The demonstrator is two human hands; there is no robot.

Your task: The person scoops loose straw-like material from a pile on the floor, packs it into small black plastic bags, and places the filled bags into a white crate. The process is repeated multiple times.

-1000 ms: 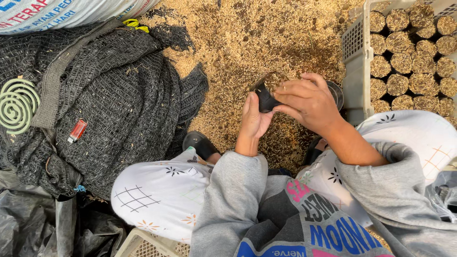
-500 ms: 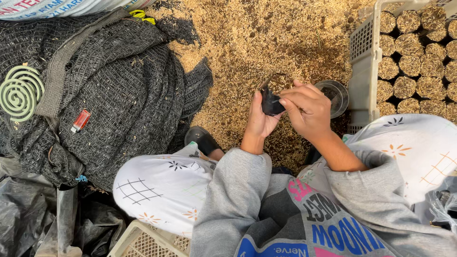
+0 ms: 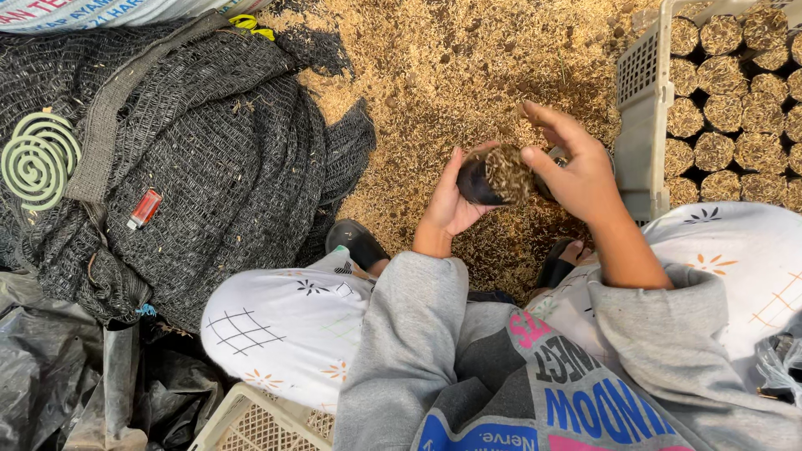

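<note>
My left hand [image 3: 449, 200] grips a small black pot [image 3: 478, 180] from the left, its mouth turned to the right and packed with brown husk [image 3: 508, 174]. My right hand [image 3: 576, 167] presses its thumb and fingers against the husk filling at the pot's mouth. Both hands hover over a heap of loose rice husk [image 3: 468, 67] on the ground between my knees. A second dark round container [image 3: 550, 179] lies mostly hidden behind my right hand.
A pale plastic crate [image 3: 647, 108] at the right holds several husk-filled pots [image 3: 718, 117]. A black net cloth [image 3: 209, 150] lies at the left with a green spiral coil [image 3: 38, 159] and a red lighter [image 3: 144, 208] on it. Another crate corner [image 3: 259, 422] shows below.
The pot, empty and open a second ago, is now packed with husk. Both hands have shifted slightly right and my right hand now presses on the filling.
</note>
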